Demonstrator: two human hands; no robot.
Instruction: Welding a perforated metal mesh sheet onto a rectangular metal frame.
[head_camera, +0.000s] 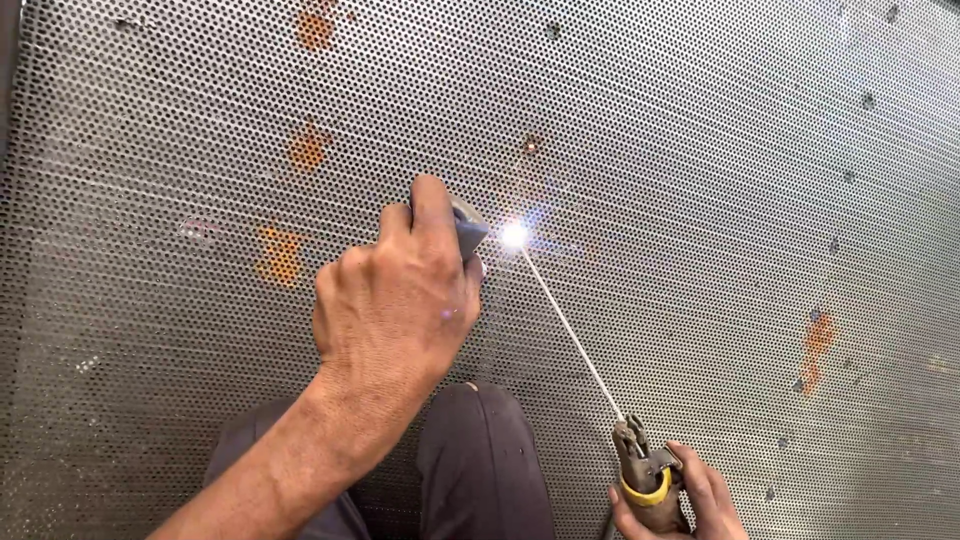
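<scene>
My left hand (395, 300) presses a small grey metal piece (468, 230) flat against a large perforated metal sheet (700, 150). My right hand (690, 500), at the bottom right, grips an electrode holder (645, 470) with a yellow collar. A thin welding rod (570, 330) runs from the holder up to the left. Its tip meets the edge of the metal piece, where a bright white arc (515, 235) glows just right of my left thumb.
The perforated sheet fills the whole view and carries orange rust patches (280, 255) at left and another rust patch (815, 350) at right. My dark trouser knee (480, 450) shows at the bottom centre.
</scene>
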